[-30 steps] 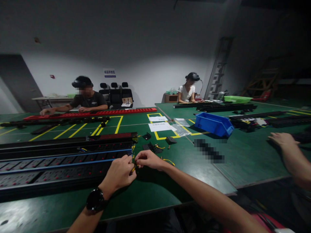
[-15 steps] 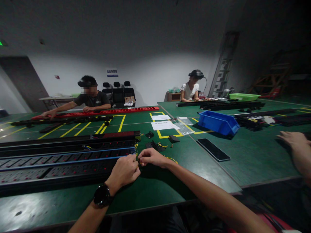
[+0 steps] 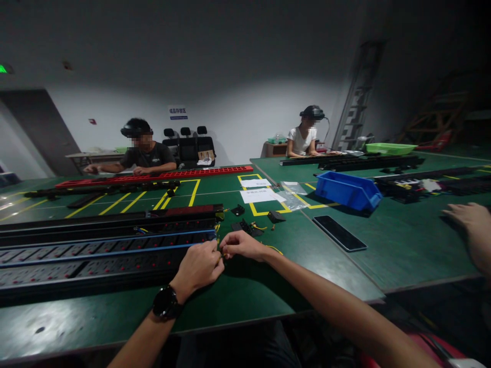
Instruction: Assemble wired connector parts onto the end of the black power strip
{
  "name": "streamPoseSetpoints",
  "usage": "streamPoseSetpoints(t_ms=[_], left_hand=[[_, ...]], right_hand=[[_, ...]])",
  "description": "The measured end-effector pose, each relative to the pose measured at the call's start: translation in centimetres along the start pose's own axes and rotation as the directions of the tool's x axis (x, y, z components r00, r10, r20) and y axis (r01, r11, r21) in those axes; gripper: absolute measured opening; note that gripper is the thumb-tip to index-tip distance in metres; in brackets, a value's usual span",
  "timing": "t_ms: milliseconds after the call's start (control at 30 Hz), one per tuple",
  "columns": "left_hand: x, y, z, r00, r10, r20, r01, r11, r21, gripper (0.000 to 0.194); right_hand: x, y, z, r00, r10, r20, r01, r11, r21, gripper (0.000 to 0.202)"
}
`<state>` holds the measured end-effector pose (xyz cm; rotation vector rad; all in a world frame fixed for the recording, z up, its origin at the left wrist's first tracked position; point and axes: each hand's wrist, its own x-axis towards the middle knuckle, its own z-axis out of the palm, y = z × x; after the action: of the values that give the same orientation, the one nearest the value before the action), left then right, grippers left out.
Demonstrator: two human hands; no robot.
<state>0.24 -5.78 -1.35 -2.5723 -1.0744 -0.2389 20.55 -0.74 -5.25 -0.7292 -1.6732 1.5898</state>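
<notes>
My left hand, with a black watch on the wrist, is closed in a pinch at the right end of a long black power strip with red dots along it. Facing it fingertip to fingertip, my right hand pinches too. A bit of yellow wire shows between the fingers, and a yellow wire curves out behind my right hand. The wire's tip is hidden by my fingers. Blue edging runs along the strips. Small black brackets lie just beyond my right hand.
A phone and a blue bin stand to the right. Paper sheets lie ahead. Another person's hand rests at the right edge. Two people work across the green table, one by a red slotted rail.
My hands keep their pinch at the strip's end with barely any movement. The view has shifted slightly. Across the table, the left co-worker's outstretched hand has lifted from the red rail.
</notes>
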Motion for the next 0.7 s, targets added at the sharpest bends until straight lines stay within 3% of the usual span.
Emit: streamPoseSetpoints(t_ms=[700], left_hand=[[0.07,0.00,-0.14,1.000,-0.005,-0.011,0.005,0.999,-0.049,0.022]], right_hand=[[0.32,0.34,-0.12,1.000,0.002,-0.006,-0.002,1.000,-0.013,0.037]])
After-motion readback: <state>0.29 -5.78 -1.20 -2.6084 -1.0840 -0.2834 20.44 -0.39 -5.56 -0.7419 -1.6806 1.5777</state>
